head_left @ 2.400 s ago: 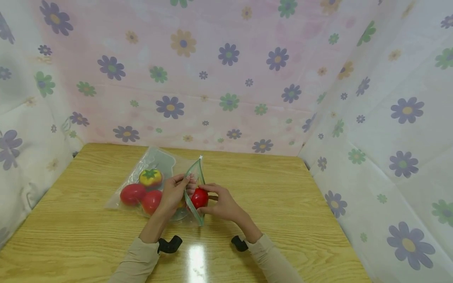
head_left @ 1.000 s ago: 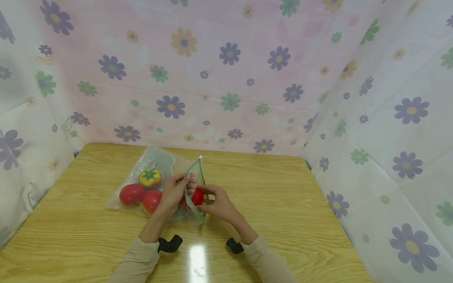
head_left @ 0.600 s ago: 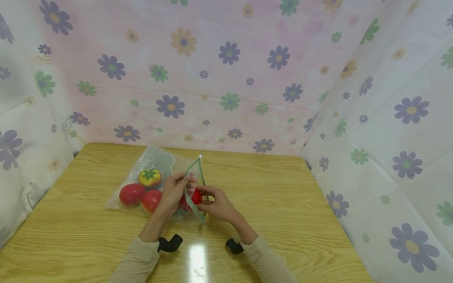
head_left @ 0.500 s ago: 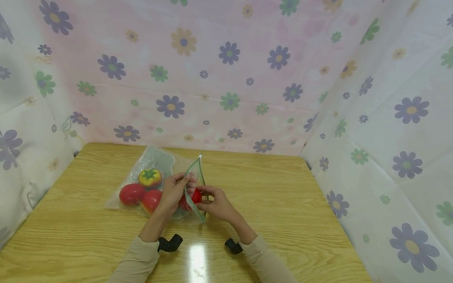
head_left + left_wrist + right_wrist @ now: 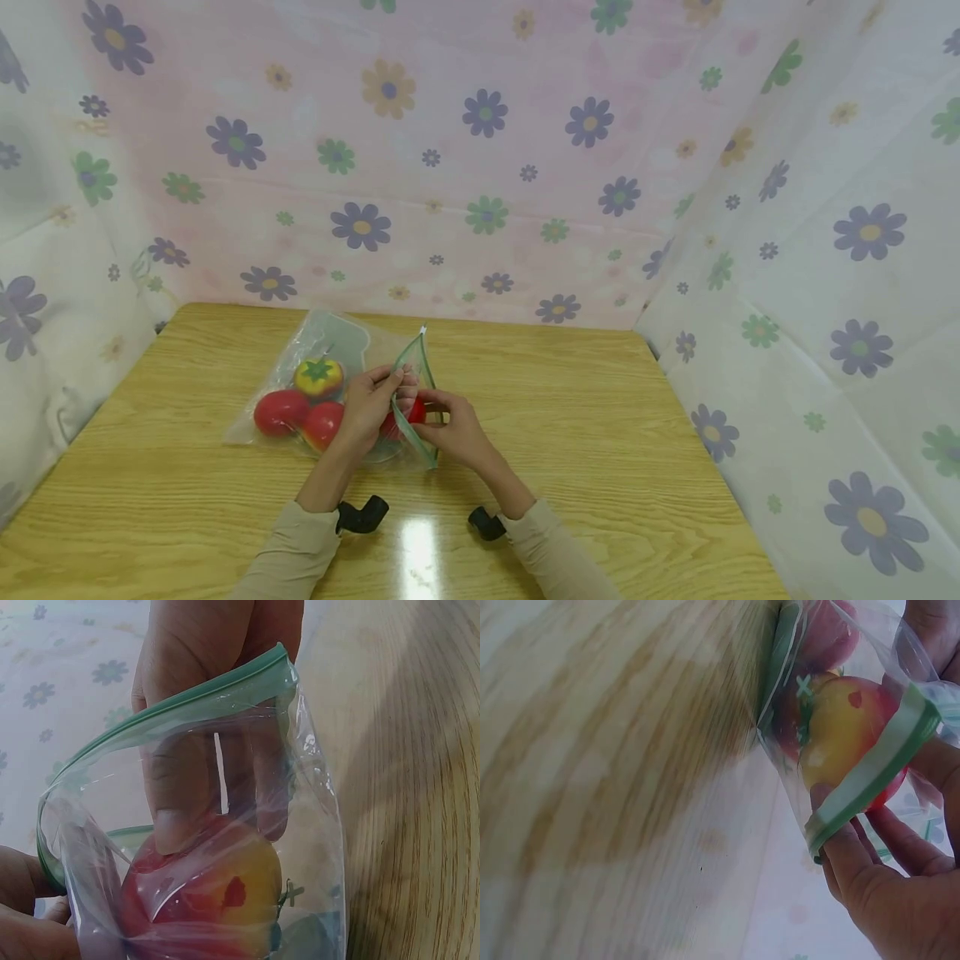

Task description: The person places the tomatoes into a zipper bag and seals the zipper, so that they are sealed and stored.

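A clear zip bag (image 5: 381,340) with a green seal lies on the table, its mouth spread apart toward the right. My left hand (image 5: 363,410) pinches the near lip of that mouth. Into the mouth reach the fingertips of my right hand (image 5: 459,429), gripping a glossy red-and-yellow round fruit (image 5: 840,727). The left wrist view shows this fruit (image 5: 217,900) just inside the clear plastic. Deeper in the bag sit two reddish fruits (image 5: 281,412) and a yellow one (image 5: 318,377) with a green star-shaped top. My left forearm partly covers the bag's near side.
A white slider (image 5: 423,330) sits at the far end of the seal. The wooden table (image 5: 570,400) runs back to a flowered cloth wall (image 5: 442,183), with similar cloth on both sides. Black curved camera mounts (image 5: 363,515) project from both wrists.
The right hand has moved left, carrying the red-and-yellow fruit from the mouth's edge farther into the bag. The left hand has kept its pinch on the lip, nearly still.
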Demonstrator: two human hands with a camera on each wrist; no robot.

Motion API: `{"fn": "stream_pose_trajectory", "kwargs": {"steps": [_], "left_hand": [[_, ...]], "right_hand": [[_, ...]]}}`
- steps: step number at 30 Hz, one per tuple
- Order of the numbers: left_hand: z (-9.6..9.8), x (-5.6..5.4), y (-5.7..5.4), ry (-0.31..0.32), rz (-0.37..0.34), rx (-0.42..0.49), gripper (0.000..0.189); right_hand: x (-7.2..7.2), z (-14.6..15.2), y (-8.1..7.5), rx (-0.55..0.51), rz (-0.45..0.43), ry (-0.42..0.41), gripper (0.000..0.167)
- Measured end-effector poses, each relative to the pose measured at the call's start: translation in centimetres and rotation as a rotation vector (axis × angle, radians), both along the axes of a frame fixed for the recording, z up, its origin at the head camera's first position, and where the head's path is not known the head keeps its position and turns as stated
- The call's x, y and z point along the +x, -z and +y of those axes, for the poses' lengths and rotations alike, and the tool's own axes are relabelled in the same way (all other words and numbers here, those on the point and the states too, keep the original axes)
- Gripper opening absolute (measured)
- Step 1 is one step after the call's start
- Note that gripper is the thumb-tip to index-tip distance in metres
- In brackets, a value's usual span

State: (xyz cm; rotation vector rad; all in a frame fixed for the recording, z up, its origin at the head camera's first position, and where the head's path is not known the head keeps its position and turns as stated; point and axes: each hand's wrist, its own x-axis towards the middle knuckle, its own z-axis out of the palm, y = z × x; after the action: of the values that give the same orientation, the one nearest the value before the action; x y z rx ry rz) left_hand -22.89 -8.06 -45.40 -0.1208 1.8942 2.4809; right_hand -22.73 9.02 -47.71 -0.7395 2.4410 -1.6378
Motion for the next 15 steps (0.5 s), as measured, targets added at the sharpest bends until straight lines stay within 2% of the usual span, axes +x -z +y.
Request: {"fn": "stream_pose_trajectory", "kwargs": {"steps": [8,15], "left_hand": [[-0.04,-0.04,-0.05,0.008,-0.005,0.01,0.031],[-0.1,0.14,-0.25,0.035,0.004,0.026,0.031]], "right_hand": [[-0.03,-0.27,-0.09,-0.015,-0.001,-0.025,0.042],[0.06,0.08,-0.44,0.019,0.006,-0.049,0.04]]}}
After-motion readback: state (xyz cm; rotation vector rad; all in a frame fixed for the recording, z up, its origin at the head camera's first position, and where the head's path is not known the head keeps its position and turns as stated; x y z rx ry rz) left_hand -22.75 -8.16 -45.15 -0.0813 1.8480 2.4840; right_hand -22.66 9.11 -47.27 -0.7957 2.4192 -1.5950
